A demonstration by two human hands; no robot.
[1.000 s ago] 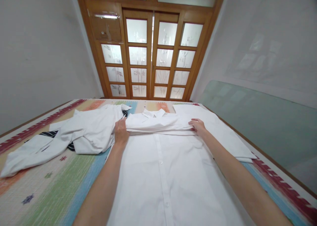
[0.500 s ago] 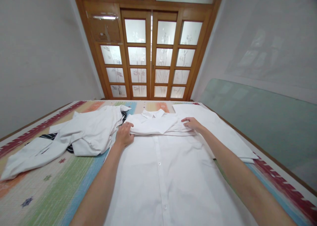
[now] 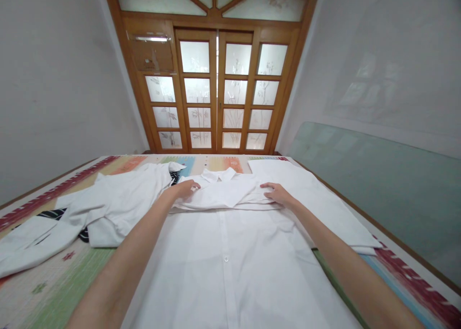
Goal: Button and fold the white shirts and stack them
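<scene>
Head view, with the clock set on the crossed sleeves: nearest, at 6 o'clock, spreads the front of the white shirt (image 3: 196, 252), buttons up, its hem running out of sight past the lower edge. One button (image 3: 226, 259) shows on the placket. The cloth looks light, soft and limp, neither slippery nor fragile, and it should crease readily; it is best held at two points, by the side edges, with flat fingers beneath the layers.

The sleeves (image 3: 221, 194) lie across the chest, between the hands. At 9 o'clock the left hand (image 3: 185, 188) rests over their end, fingers lightly bent; whether it pinches any cloth I cannot tell. At 3 o'clock the right hand (image 3: 276, 193) lies on the other end, finger and thumb apart, not closed on anything. So most of the shirt is on the near side of both hands; only the shoulders and collar (image 3: 218, 175) are beyond, at 12.

Out past the left hand, at 9, sprawls a rumpled garment (image 3: 122, 201) over dark striped cloth (image 3: 54, 214). Past the right, at 3, lies flat white cloth (image 3: 313, 201). Farthest, at 12, stand wooden doors (image 3: 217, 93).
</scene>
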